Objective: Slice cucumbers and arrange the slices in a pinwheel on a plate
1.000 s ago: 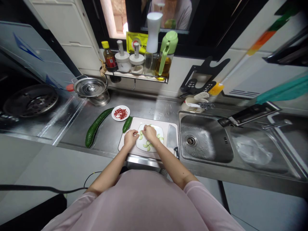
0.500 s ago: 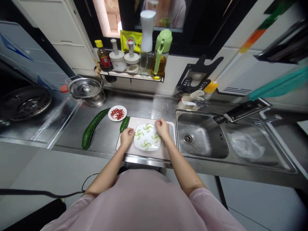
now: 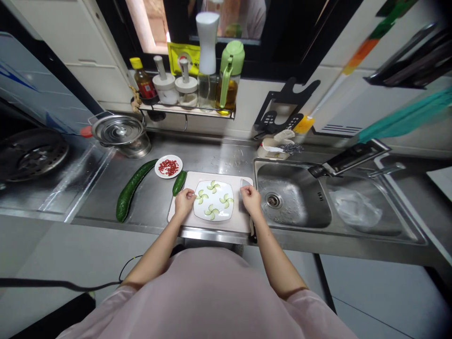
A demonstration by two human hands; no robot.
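A white plate (image 3: 226, 213) lies on a pale cutting board (image 3: 212, 226) at the counter's front edge. On it are three pinwheels of cucumber slices (image 3: 213, 186). My left hand (image 3: 184, 201) is curled at the plate's left rim, thumb touching it. My right hand (image 3: 250, 198) lies curled over a cleaver (image 3: 245, 181) at the board's right side. Its blade tip shows beyond my fingers and its dark handle pokes out under my wrist. A short cucumber piece (image 3: 179, 182) sits at the board's left corner.
A whole cucumber (image 3: 130, 188) and a small dish of red bits (image 3: 168, 166) lie on the steel counter to the left. A lidded pot (image 3: 120, 132) stands behind them, with a condiment rack (image 3: 187, 94) on the wall. The sink (image 3: 293, 207) and faucet (image 3: 349, 157) are to the right.
Both hands left the slices at the plate's middle. The left went to the plate's left rim. The right crossed to the board's right side and came down onto the cleaver.
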